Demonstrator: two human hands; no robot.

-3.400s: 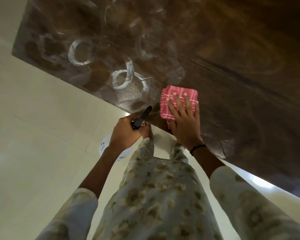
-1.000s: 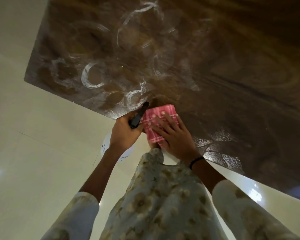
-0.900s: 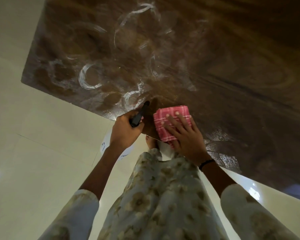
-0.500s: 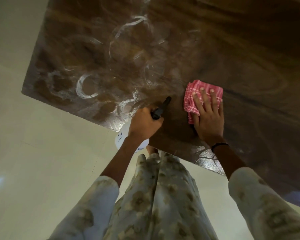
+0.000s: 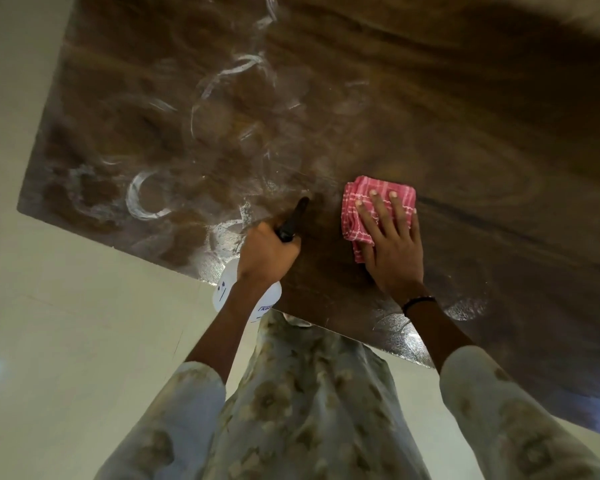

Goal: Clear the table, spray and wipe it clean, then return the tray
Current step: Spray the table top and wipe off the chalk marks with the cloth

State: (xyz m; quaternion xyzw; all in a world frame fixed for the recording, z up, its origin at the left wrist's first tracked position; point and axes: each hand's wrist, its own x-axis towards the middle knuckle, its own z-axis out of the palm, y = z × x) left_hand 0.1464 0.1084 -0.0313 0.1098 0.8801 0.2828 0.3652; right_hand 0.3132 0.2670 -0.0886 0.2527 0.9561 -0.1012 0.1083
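Observation:
The dark brown wooden table [image 5: 465, 140] fills the upper part of the head view, marked with white rings and smears on its left half. A folded red-and-white checked cloth [image 5: 364, 199] lies on the table near its front edge. My right hand [image 5: 392, 244] presses flat on the cloth with straight fingers. My left hand [image 5: 267, 254] grips a white spray bottle [image 5: 222, 292] by its black trigger head, just left of the cloth, at the table's front edge. Most of the bottle is hidden under my hand and wrist.
Pale tiled floor [image 5: 66, 323] lies left of and below the table. The table's front edge [image 5: 326, 322] runs diagonally down to the right, close to my patterned clothing [image 5: 309, 393]. No tray is in view.
My right hand slid the cloth from the front edge rightward and farther onto the table. My left hand with the bottle shifted right along the edge.

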